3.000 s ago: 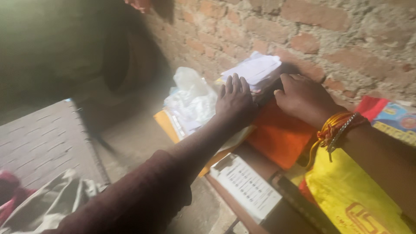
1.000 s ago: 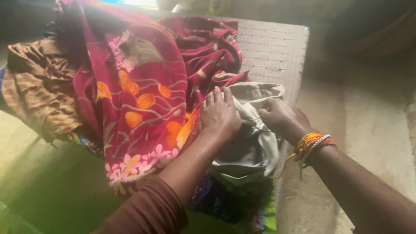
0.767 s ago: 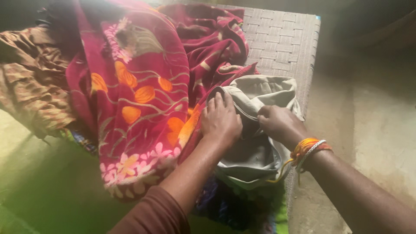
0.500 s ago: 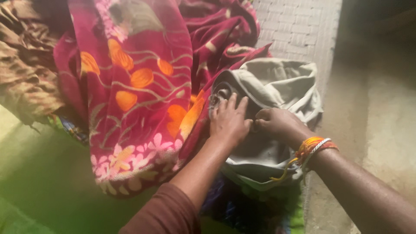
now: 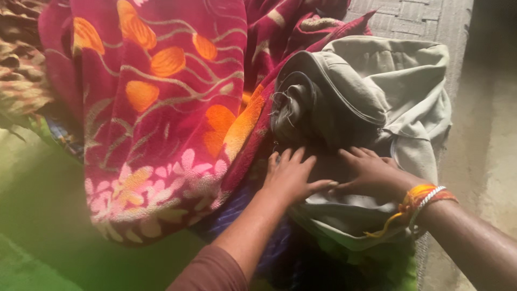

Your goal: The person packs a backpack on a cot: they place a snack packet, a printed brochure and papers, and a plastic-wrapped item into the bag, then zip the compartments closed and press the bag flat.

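A crumpled grey-green garment [image 5: 371,91] lies on a woven cot, partly rolled at its upper left. My left hand [image 5: 291,175] rests flat on its lower edge, fingers spread, holding nothing. My right hand [image 5: 371,172], with orange and white threads on the wrist, lies flat beside it on the same cloth, fingertips almost touching the left hand. A large red blanket [image 5: 161,108] with orange and pink flowers lies just left of the garment.
The woven cot surface [image 5: 414,16] shows at the top right. A brown patterned cloth [image 5: 21,70] lies at the far left. Blue and green fabric [image 5: 280,253] shows under my arms. Bare floor [image 5: 490,151] runs along the right.
The view swung from a brick wall and papers to the cot. Both hands slid down the grey-green garment to its lower edge and now lie flat; the view moved closer.
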The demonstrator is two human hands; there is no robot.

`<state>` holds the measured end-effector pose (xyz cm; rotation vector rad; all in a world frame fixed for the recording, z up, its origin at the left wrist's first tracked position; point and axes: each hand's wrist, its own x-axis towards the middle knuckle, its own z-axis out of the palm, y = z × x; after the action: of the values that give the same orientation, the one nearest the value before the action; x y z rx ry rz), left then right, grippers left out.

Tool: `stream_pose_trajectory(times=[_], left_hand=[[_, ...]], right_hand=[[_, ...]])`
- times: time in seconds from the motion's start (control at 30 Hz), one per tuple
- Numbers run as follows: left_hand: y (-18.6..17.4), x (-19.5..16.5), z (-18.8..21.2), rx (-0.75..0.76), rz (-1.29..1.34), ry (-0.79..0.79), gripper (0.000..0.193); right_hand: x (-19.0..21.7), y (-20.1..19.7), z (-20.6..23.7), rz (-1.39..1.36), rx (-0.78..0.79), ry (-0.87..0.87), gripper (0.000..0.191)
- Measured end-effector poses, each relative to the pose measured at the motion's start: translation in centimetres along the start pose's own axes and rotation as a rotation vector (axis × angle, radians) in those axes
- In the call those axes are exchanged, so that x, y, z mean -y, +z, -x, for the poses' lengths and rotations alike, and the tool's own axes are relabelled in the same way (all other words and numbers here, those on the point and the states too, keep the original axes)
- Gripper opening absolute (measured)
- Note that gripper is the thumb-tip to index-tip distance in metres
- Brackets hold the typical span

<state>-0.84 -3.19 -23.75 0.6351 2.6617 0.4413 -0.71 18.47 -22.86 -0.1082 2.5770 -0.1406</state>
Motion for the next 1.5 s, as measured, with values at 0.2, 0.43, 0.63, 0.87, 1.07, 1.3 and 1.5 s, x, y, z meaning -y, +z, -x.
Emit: stream_pose_trajectory(times=[0.2, 0.43, 0.63, 0.87, 1.07, 1.3, 1.5], left_hand=[[1.4, 0.0, -0.4, -0.479, -0.247, -0.091, 0.096], [-3.8, -1.4, -2.3, -0.667, -0.108, -0.189, 0.119], [-7.2, -2.3, -6.9, -0.468, 0.012, -0.202, 0.119], [-5.5, -1.1, -10.5, -0.339, -0.038, -0.243, 0.045], [-8.0, -0.1, -11.5, -0.498, 0.318, -0.348, 0.022], [-10.0, 0.1, -10.8, -0.719, 0.351, -0.239, 0.023], [-10.0, 1.1, -10.8, -0.712, 0.343, -0.251, 0.024]], right_hand=[[-0.4, -0.8, 0.8, 0.175, -0.308, 0.013, 0.088], [-0.9, -7.3, 1.7, 0.128, -0.893, 0.099, 0.025], [-1.4, -13.3, 2.1, -0.233, -1.050, 0.156, 0.026], [-0.2, -10.5, 0.5, -0.477, -1.247, -0.152, 0.035], [0.9, -3.4, -1.9, -0.376, -0.652, -0.365, 0.019], [-2.6, 0.0, -13.4, -0.017, -0.251, -0.040, 0.019], [-4.1, 1.8, -15.5, 0.010, -0.177, 0.004, 0.019]])
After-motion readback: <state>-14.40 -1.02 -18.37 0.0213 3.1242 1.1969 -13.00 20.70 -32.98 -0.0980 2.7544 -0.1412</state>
